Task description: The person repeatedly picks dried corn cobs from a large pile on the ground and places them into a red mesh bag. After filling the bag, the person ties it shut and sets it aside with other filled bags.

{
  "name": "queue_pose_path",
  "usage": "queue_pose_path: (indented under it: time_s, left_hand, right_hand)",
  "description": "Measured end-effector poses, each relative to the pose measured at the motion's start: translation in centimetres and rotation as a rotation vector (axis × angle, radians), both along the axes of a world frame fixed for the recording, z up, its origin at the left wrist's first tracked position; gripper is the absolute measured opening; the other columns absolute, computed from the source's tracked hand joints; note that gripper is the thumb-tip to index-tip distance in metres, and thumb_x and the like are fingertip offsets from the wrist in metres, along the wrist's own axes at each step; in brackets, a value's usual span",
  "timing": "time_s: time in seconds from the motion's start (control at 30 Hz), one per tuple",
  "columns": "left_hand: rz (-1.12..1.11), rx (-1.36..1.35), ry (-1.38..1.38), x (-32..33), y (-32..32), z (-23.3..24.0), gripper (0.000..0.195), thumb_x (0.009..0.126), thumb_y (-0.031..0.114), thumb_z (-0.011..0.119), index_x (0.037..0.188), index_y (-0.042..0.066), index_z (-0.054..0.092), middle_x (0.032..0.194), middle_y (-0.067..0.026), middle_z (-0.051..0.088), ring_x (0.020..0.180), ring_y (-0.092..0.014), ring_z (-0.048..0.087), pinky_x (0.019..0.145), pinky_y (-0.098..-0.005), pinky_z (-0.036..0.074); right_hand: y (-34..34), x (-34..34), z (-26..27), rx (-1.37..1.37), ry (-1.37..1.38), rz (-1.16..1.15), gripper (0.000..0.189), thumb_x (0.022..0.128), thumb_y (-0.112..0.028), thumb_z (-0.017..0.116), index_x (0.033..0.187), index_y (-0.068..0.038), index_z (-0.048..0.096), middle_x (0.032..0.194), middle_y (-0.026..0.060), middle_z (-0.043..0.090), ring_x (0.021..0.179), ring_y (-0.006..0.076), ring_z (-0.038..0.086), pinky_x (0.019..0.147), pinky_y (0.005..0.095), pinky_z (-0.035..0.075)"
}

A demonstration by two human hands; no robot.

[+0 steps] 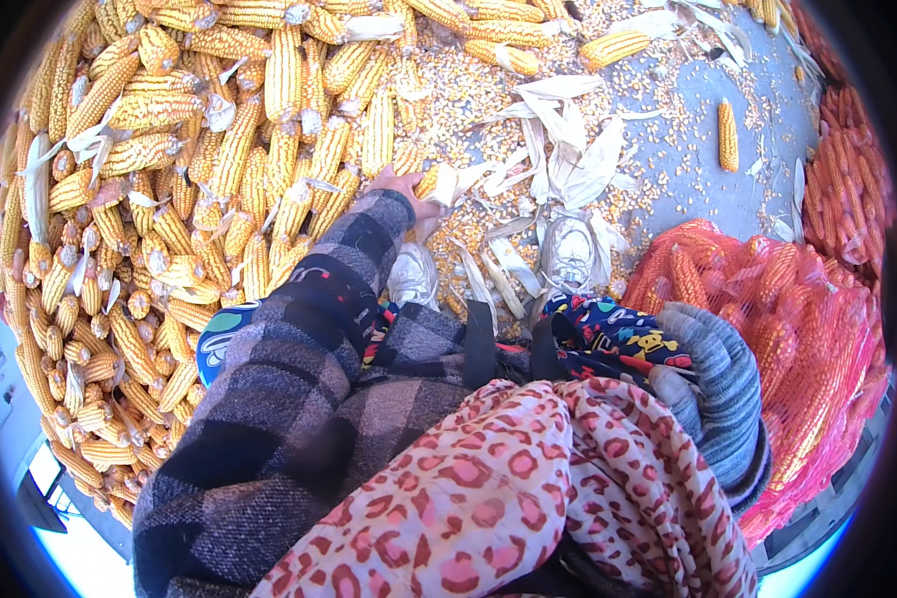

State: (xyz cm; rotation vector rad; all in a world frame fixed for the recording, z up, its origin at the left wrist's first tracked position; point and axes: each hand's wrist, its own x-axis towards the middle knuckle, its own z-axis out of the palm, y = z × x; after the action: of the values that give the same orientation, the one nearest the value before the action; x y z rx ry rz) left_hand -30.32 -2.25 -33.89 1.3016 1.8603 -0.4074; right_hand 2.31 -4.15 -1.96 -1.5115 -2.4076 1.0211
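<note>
My bare left hand [404, 190] reaches forward at the edge of a heap of yellow corn cobs [232, 149]. Its fingers are closed around a corn cob [427, 184] that has pale husk on its near end. My right hand [706, 396], in grey striped knit, rests by my right knee on the patterned cloth [605, 329]. Its fingers are partly hidden, and their grip cannot be made out. Just right of it stands a red mesh sack [777, 299] filled with cobs.
Dry husks [568, 149] and loose kernels [486, 97] litter the grey floor [688, 172] around my shoes [568, 250]. One single cob [728, 136] lies apart at the right. Another red mesh sack [845, 179] of cobs stands along the right edge.
</note>
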Motion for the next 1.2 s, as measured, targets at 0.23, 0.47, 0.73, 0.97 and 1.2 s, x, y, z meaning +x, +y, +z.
queue_pose_path:
  time_s: [0.23, 0.47, 0.73, 0.97, 1.2]
  left_hand:
    - [0.396, 0.298, -1.095, 4.7, 4.1, 9.7, 0.052, 0.065, 0.010, 0.076, 0.113, 0.003, 0.054, 0.098, -0.0056, 0.064, 0.091, -0.014, 0.059, 0.087, -0.0294, 0.044]
    - [-0.118, 0.567, -1.745, 14.1, 3.0, 28.3, 0.081, 0.065, 0.021, 0.075, 0.127, -0.003, 0.030, 0.114, -0.0154, 0.053, 0.105, -0.026, 0.053, 0.091, -0.0372, 0.043]
    - [-0.481, 0.181, -1.745, 27.6, -3.5, 39.4, 0.075, 0.077, 0.028, 0.065, 0.132, -0.003, 0.026, 0.129, -0.0145, 0.039, 0.119, -0.024, 0.040, 0.100, -0.0358, 0.030]
    - [-0.854, 1.051, -1.302, 32.4, -2.6, 40.4, 0.068, 0.081, 0.029, 0.060, 0.134, 0.002, 0.028, 0.134, -0.0184, 0.032, 0.126, -0.027, 0.029, 0.103, -0.0404, 0.022]
    - [-0.242, 0.482, -1.281, 34.4, -1.0, 35.1, 0.063, 0.082, 0.022, 0.060, 0.130, -0.002, 0.026, 0.112, -0.0167, 0.051, 0.096, -0.021, 0.056, 0.081, -0.0334, 0.047]
  right_hand:
    - [-0.8, 0.9, 0.0, 0.236, 0.064, -0.019, 0.048, 0.074, -0.023, 0.066, 0.115, -0.002, 0.052, 0.112, 0.0208, 0.053, 0.103, 0.0349, 0.052, 0.089, 0.0397, 0.041]
    - [-2.5, 1.3, 0.7, 0.442, 0.531, -0.176, 0.097, 0.061, -0.042, 0.076, 0.134, 0.000, 0.027, 0.128, 0.0212, 0.039, 0.121, 0.0373, 0.035, 0.101, 0.0419, 0.028]
    - [-7.5, 7.6, 6.4, 0.477, 1.187, -0.476, 0.089, 0.067, -0.037, 0.069, 0.135, -0.003, 0.023, 0.132, 0.0160, 0.036, 0.124, 0.0297, 0.032, 0.104, 0.0398, 0.026]
    - [-15.9, 18.0, 13.9, 0.798, 0.813, -0.720, 0.087, 0.067, -0.024, 0.074, 0.135, -0.004, 0.024, 0.130, 0.0129, 0.041, 0.122, 0.0257, 0.038, 0.101, 0.0365, 0.031]
    - [-13.1, 26.9, 11.7, 0.639, 0.146, -0.595, 0.085, 0.066, -0.021, 0.077, 0.134, -0.004, 0.029, 0.125, 0.0105, 0.047, 0.119, 0.0219, 0.043, 0.099, 0.0325, 0.034]
